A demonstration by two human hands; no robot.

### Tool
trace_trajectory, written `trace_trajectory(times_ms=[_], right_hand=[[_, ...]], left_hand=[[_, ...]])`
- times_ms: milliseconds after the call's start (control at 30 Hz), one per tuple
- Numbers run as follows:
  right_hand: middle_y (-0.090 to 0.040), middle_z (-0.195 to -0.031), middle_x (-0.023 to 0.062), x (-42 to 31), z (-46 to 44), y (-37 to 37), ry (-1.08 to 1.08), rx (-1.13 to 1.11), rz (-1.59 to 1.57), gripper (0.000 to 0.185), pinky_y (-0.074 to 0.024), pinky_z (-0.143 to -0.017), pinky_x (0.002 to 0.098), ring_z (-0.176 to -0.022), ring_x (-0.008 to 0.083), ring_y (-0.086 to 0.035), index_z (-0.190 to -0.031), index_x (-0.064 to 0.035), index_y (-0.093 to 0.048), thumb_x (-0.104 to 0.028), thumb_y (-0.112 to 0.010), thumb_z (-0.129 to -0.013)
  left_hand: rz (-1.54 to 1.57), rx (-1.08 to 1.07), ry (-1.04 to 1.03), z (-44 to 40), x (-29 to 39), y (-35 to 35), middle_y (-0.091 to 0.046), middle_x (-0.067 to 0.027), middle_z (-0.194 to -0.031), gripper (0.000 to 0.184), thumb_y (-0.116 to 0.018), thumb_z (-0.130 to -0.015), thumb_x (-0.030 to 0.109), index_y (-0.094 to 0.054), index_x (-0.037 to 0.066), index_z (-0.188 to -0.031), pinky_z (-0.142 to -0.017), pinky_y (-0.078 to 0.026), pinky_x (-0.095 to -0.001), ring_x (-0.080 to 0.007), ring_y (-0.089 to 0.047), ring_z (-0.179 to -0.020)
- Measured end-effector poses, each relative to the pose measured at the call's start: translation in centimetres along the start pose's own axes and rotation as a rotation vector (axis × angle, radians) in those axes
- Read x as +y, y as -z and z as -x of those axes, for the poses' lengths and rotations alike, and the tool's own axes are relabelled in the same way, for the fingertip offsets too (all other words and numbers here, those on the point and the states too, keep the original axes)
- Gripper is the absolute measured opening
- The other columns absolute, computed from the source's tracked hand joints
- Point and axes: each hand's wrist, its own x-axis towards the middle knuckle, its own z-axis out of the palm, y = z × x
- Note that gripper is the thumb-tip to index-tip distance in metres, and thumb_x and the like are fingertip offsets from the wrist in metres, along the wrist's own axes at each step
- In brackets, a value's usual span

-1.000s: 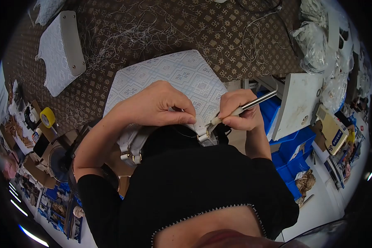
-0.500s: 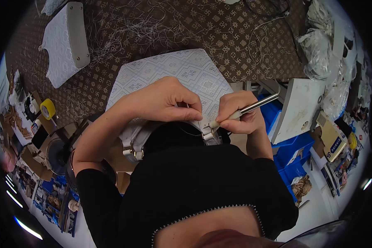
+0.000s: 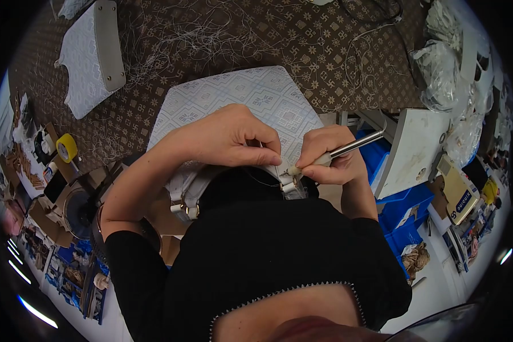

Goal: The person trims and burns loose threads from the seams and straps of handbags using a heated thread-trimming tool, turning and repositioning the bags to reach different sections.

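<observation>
At centre, one left hand (image 3: pixel 236 139) and one right hand (image 3: pixel 332 157) — two in all — and one metal-shafted tool (image 3: pixel 356 143). One large patterned panel (image 3: pixel 251 88) at centre, one studded panel (image 3: pixel 88 60) upper left, one yellow tape roll (image 3: pixel 66 147) at left.

left hand (image 3: pixel 236 137): fingers arched wider than 1.0 s ago, larger gap inside the curl
metal-handled tool (image 3: pixel 353 145): lies slightly flatter now
view: tilted a bit; loose panel (image 3: pixel 86 57) now higher, top cut by frame edge; yellow tape (image 3: pixel 66 147) higher too
</observation>
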Motion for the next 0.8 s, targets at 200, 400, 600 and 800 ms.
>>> trace_trajectory(times_ms=[200, 400, 600, 800], right_hand=[[-0.061, -0.063, 0.0072, 0.05, 0.04, 0.04, -0.003, -0.008, 0.013, 0.01, -0.0402, -0.047, 0.0236, -0.053, 0.0147, -0.057, -0.075, -0.0017, -0.067, -0.003, -0.07, -0.065], [-0.061, -0.062, 0.0067, 0.1, 0.03, 0.01, 0.0, -0.011, 0.016, 0.01, -0.0402, -0.047, 0.0236, -0.052, 0.0143, -0.057, -0.075, -0.0019, -0.067, -0.002, -0.07, -0.066], [-0.061, -0.062, 0.0065, 0.13, 0.07, 0.13, 0.003, -0.013, 0.029, 0.009, -0.0399, -0.046, 0.0236, -0.052, 0.0141, -0.057, -0.075, -0.002, -0.067, -0.001, -0.07, -0.066], [-0.061, -0.063, 0.0047, 0.03, 0.18, 0.22, -0.024, -0.015, 0.019, 0.008, -0.0388, -0.048, 0.0226, -0.055, 0.0115, -0.056, -0.076, -0.0028, -0.068, -0.003, -0.069, -0.068]], left_hand=[[-0.002, -0.002, 0.002, 0.02, -0.04, -0.05, -0.059, -0.0015, -0.056, 0.015, -0.064, -0.083, 0.023, -0.068, 0.008, -0.081, -0.044, -0.036, -0.0253, -0.0101, -0.05, -0.046], [-0.002, -0.005, 0.001, 0.01, 0.0, -0.06, -0.059, -0.0013, -0.056, 0.015, -0.064, -0.082, 0.023, -0.068, 0.008, -0.08, -0.044, -0.035, -0.025, -0.0099, -0.049, -0.045], [0.0, -0.008, 0.006, -0.06, -0.01, -0.13, -0.059, -0.0009, -0.056, 0.016, -0.064, -0.083, 0.024, -0.068, 0.008, -0.08, -0.044, -0.035, -0.0252, -0.0098, -0.049, -0.045], [-0.006, -0.009, 0.009, -0.09, 0.0, -0.08, -0.059, -0.0014, -0.055, 0.016, -0.063, -0.083, 0.023, -0.068, 0.008, -0.081, -0.044, -0.035, -0.0255, -0.0104, -0.049, -0.045]])
